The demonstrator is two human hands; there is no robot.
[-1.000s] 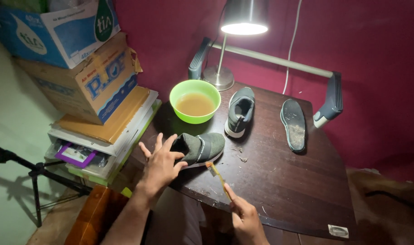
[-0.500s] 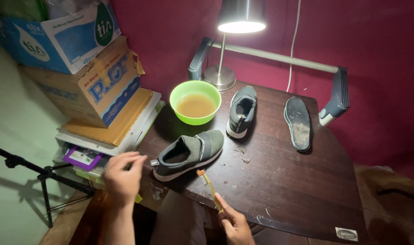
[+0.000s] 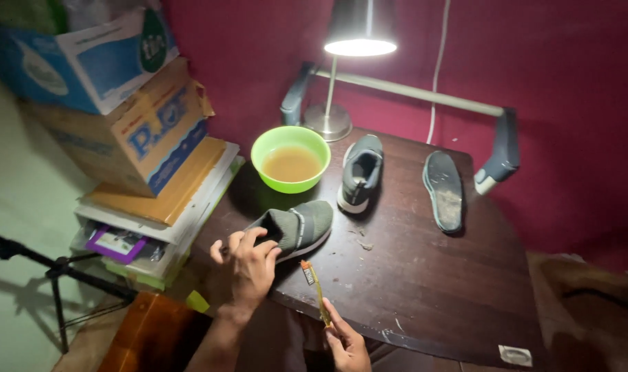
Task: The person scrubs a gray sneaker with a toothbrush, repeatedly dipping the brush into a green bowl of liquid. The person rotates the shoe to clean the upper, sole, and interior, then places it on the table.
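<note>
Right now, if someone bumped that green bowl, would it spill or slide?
Probably both. The green bowl looks like thin plastic, so likely light enough to slide on the smooth wooden table. It holds brownish liquid fairly near the rim, so a bump could slosh some out. Its wide, low shape likely keeps it from tipping.

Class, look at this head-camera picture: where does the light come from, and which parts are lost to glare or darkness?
Head view: the desk lamp is the only visible light, its bulb blown out white; the green bowl and near shoe are well lit; the left hand casts shadow; the right hand sits dim at the frame's edge.
</note>
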